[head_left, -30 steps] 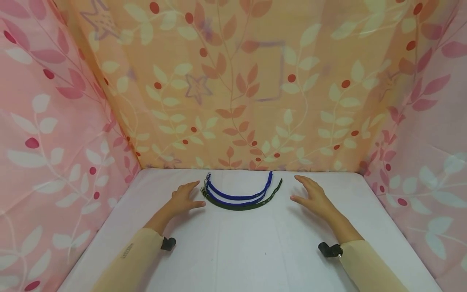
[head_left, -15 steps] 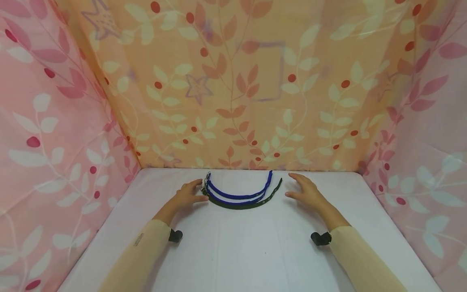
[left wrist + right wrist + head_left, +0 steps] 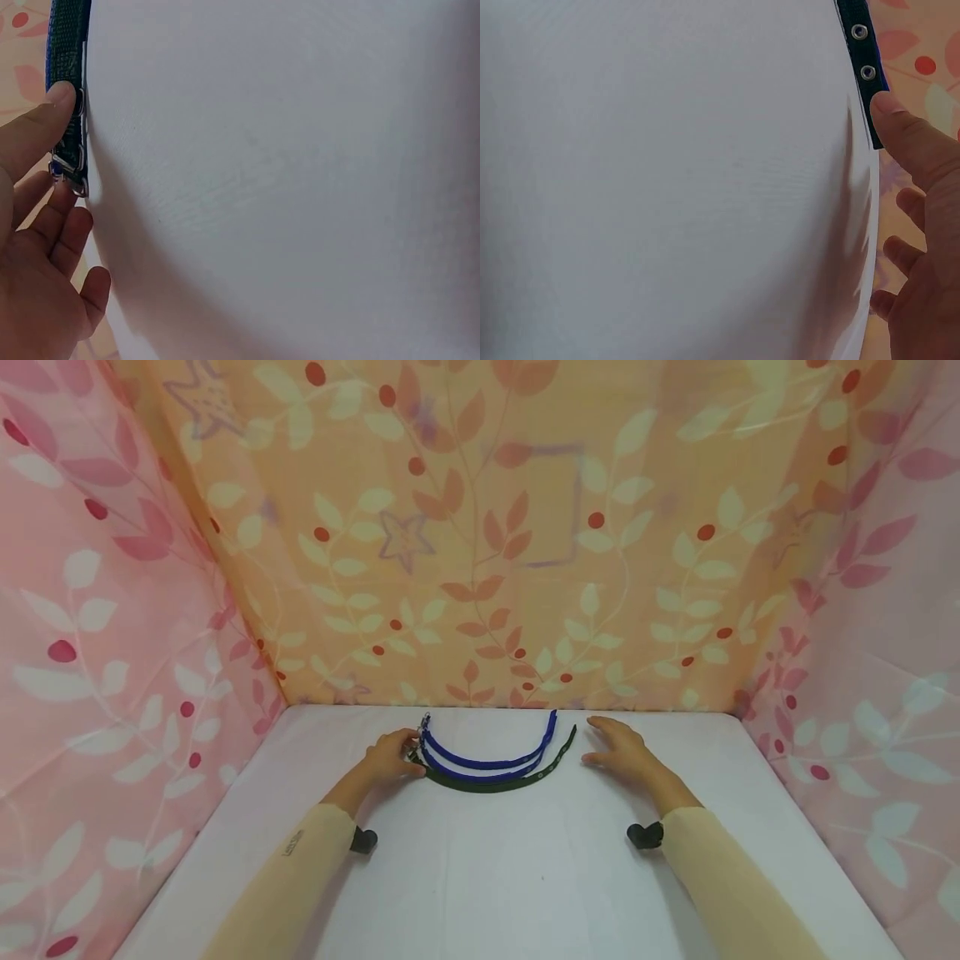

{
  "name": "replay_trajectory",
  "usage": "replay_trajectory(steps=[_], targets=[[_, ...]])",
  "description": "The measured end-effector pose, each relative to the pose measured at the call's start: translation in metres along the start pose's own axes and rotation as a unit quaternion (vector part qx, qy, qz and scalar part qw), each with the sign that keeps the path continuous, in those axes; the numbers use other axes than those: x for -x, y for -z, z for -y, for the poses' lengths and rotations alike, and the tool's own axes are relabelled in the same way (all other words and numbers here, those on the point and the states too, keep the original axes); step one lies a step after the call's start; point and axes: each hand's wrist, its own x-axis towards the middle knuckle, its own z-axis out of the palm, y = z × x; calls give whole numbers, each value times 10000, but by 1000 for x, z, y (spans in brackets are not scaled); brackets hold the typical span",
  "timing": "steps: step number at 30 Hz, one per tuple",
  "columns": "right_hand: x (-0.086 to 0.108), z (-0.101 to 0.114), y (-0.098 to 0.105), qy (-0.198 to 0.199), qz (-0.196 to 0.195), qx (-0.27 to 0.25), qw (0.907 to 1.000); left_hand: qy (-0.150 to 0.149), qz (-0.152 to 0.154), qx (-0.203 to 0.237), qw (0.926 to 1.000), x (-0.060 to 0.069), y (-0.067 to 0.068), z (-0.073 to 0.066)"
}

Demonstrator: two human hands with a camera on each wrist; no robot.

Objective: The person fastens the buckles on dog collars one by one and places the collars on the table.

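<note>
A dark green collar [image 3: 487, 789] with metal eyelets and a buckle lies curved near the table's back edge. Just behind it curve two bright blue bands [image 3: 480, 766], perhaps blue collars, with metal fittings at their left ends. My left hand [image 3: 386, 756] is around the buckle ends. In the left wrist view, its thumb [image 3: 61, 97] lies over the green collar beside the buckle [image 3: 69, 161]; firm contact cannot be told. My right hand [image 3: 626, 753] stands with spread fingers just right of the green collar's eyelet end [image 3: 868, 73], apart from it in the head view.
A white cloth covers the table [image 3: 480, 877]. An orange leaf-patterned curtain [image 3: 472, 543] hangs at the back edge, with pink patterned curtains on the left [image 3: 97, 710] and right [image 3: 870, 710]. Small black devices sit at both wrists.
Both hands have moved inward toward the collars' ends. The left fingers now surround the buckle end, and the right hand has come nearer the eyelet end. The collars stay in place.
</note>
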Motion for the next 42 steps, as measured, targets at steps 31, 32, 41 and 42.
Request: replay_trajectory(steps=[31, 32, 41, 42], targets=[[-11, 18, -8, 750, -110, 949, 9926, -288, 71, -184, 9994, 11, 8, 15], [-9, 18, -7, 727, -95, 995, 9923, -349, 69, -144, 9993, 12, 8, 16], [13, 9, 11, 831, 69, 372, 9958, -1117, 140, -67, 9936, 27, 10, 25], [16, 9, 13, 775, 101, 145, 9968, -1154, 165, 13, 9932, 30, 12, 25]])
